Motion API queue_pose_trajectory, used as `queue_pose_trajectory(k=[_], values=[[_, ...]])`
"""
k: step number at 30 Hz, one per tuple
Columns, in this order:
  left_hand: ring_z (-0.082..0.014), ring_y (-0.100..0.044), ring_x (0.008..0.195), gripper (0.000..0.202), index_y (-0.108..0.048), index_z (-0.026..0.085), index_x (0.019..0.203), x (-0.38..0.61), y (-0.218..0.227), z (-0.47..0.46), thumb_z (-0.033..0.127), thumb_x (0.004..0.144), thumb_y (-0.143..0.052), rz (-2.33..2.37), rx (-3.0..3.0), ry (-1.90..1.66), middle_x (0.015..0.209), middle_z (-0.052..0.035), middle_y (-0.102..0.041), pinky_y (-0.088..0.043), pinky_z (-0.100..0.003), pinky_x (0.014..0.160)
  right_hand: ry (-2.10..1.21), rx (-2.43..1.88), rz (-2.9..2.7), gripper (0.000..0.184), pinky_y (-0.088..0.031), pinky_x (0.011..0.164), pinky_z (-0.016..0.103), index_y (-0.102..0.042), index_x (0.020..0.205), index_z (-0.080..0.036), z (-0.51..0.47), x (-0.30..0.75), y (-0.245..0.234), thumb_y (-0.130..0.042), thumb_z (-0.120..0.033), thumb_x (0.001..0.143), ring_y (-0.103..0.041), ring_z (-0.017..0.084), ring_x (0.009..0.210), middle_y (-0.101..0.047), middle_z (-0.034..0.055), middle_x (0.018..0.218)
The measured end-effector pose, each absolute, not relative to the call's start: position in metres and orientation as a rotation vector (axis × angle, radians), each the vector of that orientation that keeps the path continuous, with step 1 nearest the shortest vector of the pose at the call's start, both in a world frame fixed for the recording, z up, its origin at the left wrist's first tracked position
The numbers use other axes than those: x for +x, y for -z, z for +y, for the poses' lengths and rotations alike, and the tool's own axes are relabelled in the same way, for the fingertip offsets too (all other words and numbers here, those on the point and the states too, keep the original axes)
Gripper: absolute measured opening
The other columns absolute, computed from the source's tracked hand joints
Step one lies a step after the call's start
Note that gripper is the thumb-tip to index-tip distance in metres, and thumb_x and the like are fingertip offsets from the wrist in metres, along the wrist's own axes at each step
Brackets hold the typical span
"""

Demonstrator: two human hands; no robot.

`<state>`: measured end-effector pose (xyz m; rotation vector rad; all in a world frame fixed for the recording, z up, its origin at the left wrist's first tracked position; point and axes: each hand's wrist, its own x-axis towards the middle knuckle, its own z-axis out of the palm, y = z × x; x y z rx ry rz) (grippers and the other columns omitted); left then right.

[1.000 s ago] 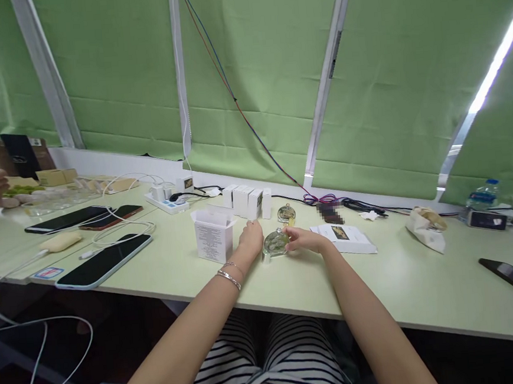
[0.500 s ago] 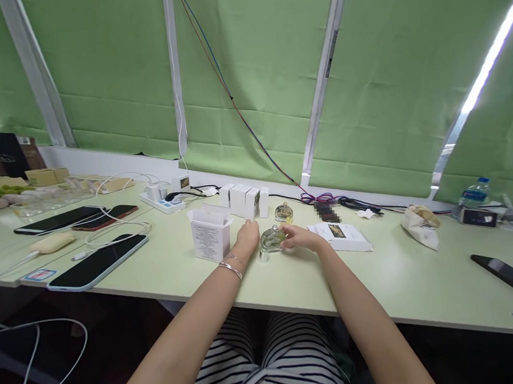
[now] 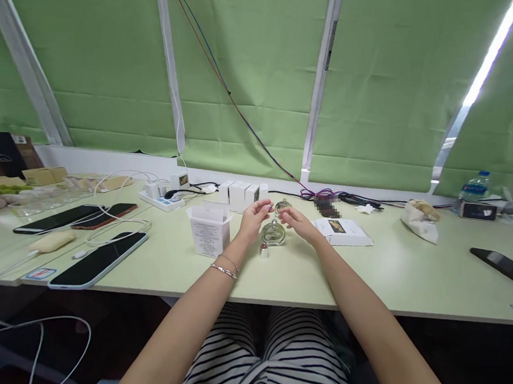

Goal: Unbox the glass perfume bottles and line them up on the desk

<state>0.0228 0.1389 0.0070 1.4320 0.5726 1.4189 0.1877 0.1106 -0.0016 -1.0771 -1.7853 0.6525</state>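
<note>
One glass bottle (image 3: 273, 234) stands on the desk (image 3: 246, 284), a small reddish-topped piece (image 3: 264, 251) just before it.
Left hand (image 3: 255, 217) and right hand (image 3: 298, 224) curl near its top; whether either's fingers pinch anything cannot be told.

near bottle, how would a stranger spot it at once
On the pale table, find the person's left hand and right hand. In the picture, the near bottle, rounded clear glass, stands just below the gap between them. Unlike the far bottle behind it, it has a small silvery cylinder with a reddish top just in front, slightly to its left.
</note>
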Motion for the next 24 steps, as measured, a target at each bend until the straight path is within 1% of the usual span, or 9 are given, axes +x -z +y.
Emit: queue_pose_trajectory(k=[2,4,8,13,16,19,24], values=[[-0.0139,-0.061,0.079,0.036,-0.063,0.016,0.095,0.023,-0.006,0.138,0.038,0.068,-0.068,0.53,1.418,-1.395,0.094,-0.0066,-0.066,-0.044,-0.026,0.072,-0.498,-1.016,-1.736,0.036,-0.045,0.079,0.035,-0.051,0.113,-0.022,0.111,0.182,-0.001,-0.042,-0.043,0.085,-0.053,0.019,0.098,-0.054,0.0079,0.11],[-0.0141,-0.061,0.077,0.037,-0.064,0.016,0.093,0.023,-0.005,0.138,0.038,0.065,-0.071,0.497,1.412,-1.372,0.091,-0.0064,-0.066,-0.044,-0.026,0.071,-0.395,-0.961,-1.732,0.036,-0.045,0.081,0.035,-0.051,0.117,-0.024,0.109,0.176,-0.003,-0.044,-0.039,0.085,-0.051,0.02,0.1,-0.051,0.0079,0.116],[-0.0145,-0.061,0.074,0.041,-0.063,0.015,0.092,0.026,-0.003,0.14,0.039,0.061,-0.075,0.457,1.39,-1.342,0.085,-0.0056,-0.067,-0.044,-0.027,0.069,-0.317,-0.909,-1.778,0.032,-0.047,0.075,0.033,-0.057,0.113,-0.026,0.107,0.167,-0.003,-0.047,-0.034,0.084,-0.055,0.018,0.089,-0.056,0.0065,0.107],[-0.0132,-0.061,0.072,0.046,-0.059,0.015,0.094,0.027,0.0,0.141,0.04,0.06,-0.076,0.449,1.356,-1.321,0.083,-0.0043,-0.066,-0.046,-0.026,0.069,-0.305,-0.922,-1.757,0.026,-0.048,0.072,0.032,-0.061,0.104,-0.023,0.11,0.164,0.0,-0.049,-0.032,0.082,-0.057,0.017,0.081,-0.059,0.0064,0.102],[-0.0126,-0.061,0.071,0.047,-0.059,0.015,0.094,0.028,0.0,0.14,0.038,0.058,-0.078,0.454,1.343,-1.315,0.08,-0.0033,-0.065,-0.046,-0.026,0.068,-0.325,-0.942,-1.737,0.024,-0.048,0.073,0.032,-0.06,0.101,-0.023,0.112,0.164,0.002,-0.049,-0.033,0.082,-0.057,0.016,0.081,-0.059,0.0058,0.101],[-0.0125,-0.061,0.07,0.047,-0.058,0.014,0.093,0.028,0.0,0.14,0.036,0.056,-0.079,0.466,1.334,-1.315,0.078,-0.003,-0.065,-0.046,-0.025,0.067,-0.364,-0.962,-1.733,0.023,-0.049,0.074,0.031,-0.059,0.101,-0.023,0.113,0.164,0.002,-0.048,-0.032,0.082,-0.057,0.017,0.085,-0.058,0.0059,0.102],[-0.013,-0.062,0.066,0.042,-0.058,0.014,0.092,0.029,0.003,0.142,0.036,0.061,-0.076,0.499,1.325,-1.316,0.074,-0.0026,-0.065,-0.047,-0.026,0.065,-0.451,-0.983,-1.762,0.028,-0.049,0.072,0.032,-0.057,0.106,-0.023,0.115,0.167,0.003,-0.045,-0.027,0.081,-0.058,0.017,0.084,-0.058,0.0061,0.105]])
